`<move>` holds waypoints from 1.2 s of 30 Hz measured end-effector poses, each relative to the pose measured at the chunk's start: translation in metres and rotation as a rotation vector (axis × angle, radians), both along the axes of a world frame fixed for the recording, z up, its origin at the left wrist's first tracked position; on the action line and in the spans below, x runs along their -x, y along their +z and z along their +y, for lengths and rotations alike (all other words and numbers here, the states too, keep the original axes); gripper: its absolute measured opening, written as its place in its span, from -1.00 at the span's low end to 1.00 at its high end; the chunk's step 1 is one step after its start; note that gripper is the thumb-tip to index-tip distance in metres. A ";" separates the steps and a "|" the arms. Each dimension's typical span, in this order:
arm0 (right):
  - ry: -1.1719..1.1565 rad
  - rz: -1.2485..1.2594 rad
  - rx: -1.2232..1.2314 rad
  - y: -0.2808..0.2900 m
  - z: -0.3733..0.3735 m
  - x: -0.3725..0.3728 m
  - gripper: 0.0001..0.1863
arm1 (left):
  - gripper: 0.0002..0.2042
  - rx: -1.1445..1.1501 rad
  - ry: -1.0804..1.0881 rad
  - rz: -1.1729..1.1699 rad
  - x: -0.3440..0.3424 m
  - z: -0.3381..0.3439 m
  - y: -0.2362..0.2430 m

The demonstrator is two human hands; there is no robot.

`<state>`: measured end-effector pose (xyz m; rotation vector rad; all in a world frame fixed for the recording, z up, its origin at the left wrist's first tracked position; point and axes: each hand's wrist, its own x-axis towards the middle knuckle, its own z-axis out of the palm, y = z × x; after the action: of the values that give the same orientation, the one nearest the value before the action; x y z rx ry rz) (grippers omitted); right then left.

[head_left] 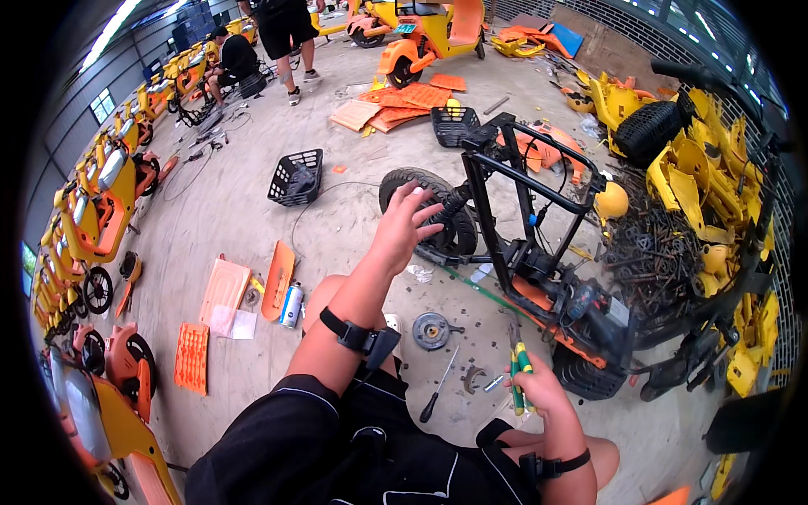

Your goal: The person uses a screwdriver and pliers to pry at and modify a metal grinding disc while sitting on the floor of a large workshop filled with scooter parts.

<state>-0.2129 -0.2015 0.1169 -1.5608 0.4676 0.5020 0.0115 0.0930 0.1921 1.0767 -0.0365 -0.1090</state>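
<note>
My left hand (pixel 404 225) is raised beside the wheel (pixel 414 187) of a stripped black scooter frame (pixel 481 202). Its fingers are spread and nothing is in them; whether a fingertip touches the tire I cannot tell. My right hand (pixel 545 389) grips pliers (pixel 523 362) with green and yellow handles, their jaws pointing away from me toward the frame. On the floor between my hands lie a round metal brake plate (pixel 432 331), a screwdriver (pixel 440 385), a curved brake shoe (pixel 474 380) and a small metal socket-like cylinder (pixel 493 384).
A spray can (pixel 291 306) and orange panels (pixel 225 288) lie to the left. Black baskets (pixel 295 178) stand ahead. At right are a dark metal parts heap (pixel 652 252) and broken yellow panels (pixel 699 168). Yellow scooters (pixel 101 215) line the left; two people are farther off.
</note>
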 end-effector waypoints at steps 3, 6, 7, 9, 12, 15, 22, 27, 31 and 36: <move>0.011 0.004 0.006 0.000 0.001 0.000 -0.40 | -0.35 -0.018 0.044 0.007 0.000 0.001 0.001; 0.004 0.020 0.017 -0.006 -0.002 0.002 -0.40 | -0.40 0.030 0.014 0.041 -0.003 -0.001 0.001; 0.007 0.025 0.039 -0.008 -0.003 0.002 -0.40 | -0.42 0.055 -0.005 0.062 -0.003 -0.001 0.000; 0.011 0.034 0.056 -0.009 -0.003 0.002 -0.40 | -0.43 0.046 -0.013 0.060 -0.002 -0.004 0.000; 0.013 0.043 0.040 -0.006 -0.003 0.003 -0.39 | -0.47 0.000 -0.018 0.045 -0.003 -0.006 -0.003; -0.019 0.028 -0.011 -0.004 -0.002 0.004 -0.37 | -0.50 -0.076 -0.040 0.019 -0.001 -0.010 -0.004; -0.290 -0.349 -0.365 0.045 0.030 0.001 -0.28 | -0.45 -0.125 -0.318 0.073 0.034 -0.066 -0.032; -0.308 -0.450 -0.823 0.062 0.026 -0.012 -0.31 | -0.34 -0.022 -0.613 0.174 0.070 -0.132 -0.062; -0.257 -0.481 -0.922 0.064 0.044 -0.027 -0.34 | -0.34 0.283 -0.879 0.536 0.091 -0.136 -0.064; -0.344 -0.537 -0.831 0.046 0.036 -0.048 -0.33 | -0.30 0.808 -1.013 0.487 0.099 -0.154 -0.068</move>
<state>-0.1646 -0.1658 0.1625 -0.7341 0.0722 -0.0229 -0.0876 -0.0613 0.1241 0.1173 -0.1693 -1.1639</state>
